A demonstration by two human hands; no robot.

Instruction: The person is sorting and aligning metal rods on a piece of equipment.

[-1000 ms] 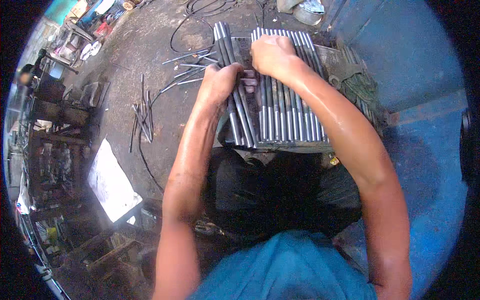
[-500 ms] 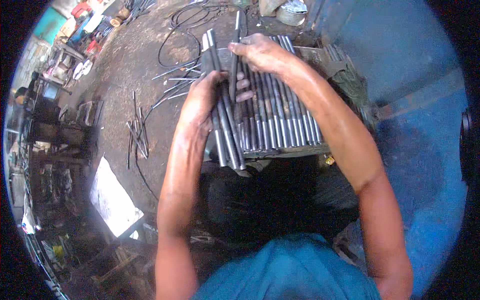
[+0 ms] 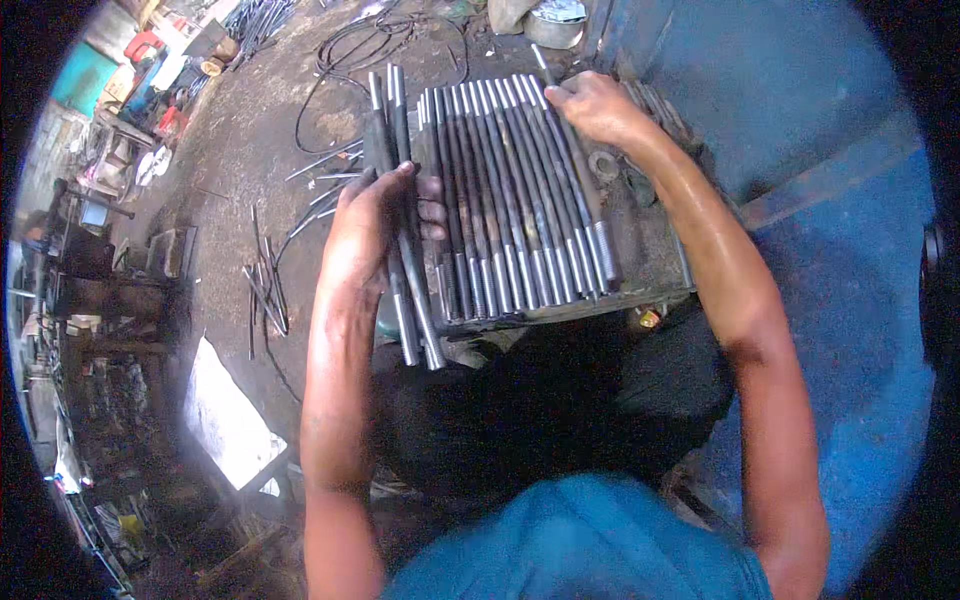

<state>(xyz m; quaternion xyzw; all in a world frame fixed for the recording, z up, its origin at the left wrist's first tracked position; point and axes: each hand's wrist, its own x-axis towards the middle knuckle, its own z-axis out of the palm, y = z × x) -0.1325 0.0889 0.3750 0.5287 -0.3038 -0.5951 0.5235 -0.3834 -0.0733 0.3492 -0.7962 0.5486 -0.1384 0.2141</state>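
My left hand (image 3: pixel 362 220) is closed around a small bundle of dark metal stud rods (image 3: pixel 402 280), with bright ends standing out above and below the fist. The bundle slants beside the left edge of a row of similar stud rods (image 3: pixel 500 185), laid side by side on a low bench (image 3: pixel 650 245). At the row's far right corner, my right hand (image 3: pixel 597 108) grips one stud rod (image 3: pixel 541 62) near its upper end. That rod's lower part runs down along the row's right side. Threads show on some near ends; my fingers hide the middle of the bundle.
Loose thin rods (image 3: pixel 265 295) lie on the floor at the left, near a white sheet (image 3: pixel 228 420). A coiled black cable (image 3: pixel 320 80) and a metal pot (image 3: pixel 556 30) are farther off. A metal ring (image 3: pixel 604 165) sits right of the row. A blue panel (image 3: pixel 810 110) stands at the right.
My right hand has moved rightward with one stud rod, from beside my left hand to the row's right end. My left hand has shifted slightly left and down with its bundle.
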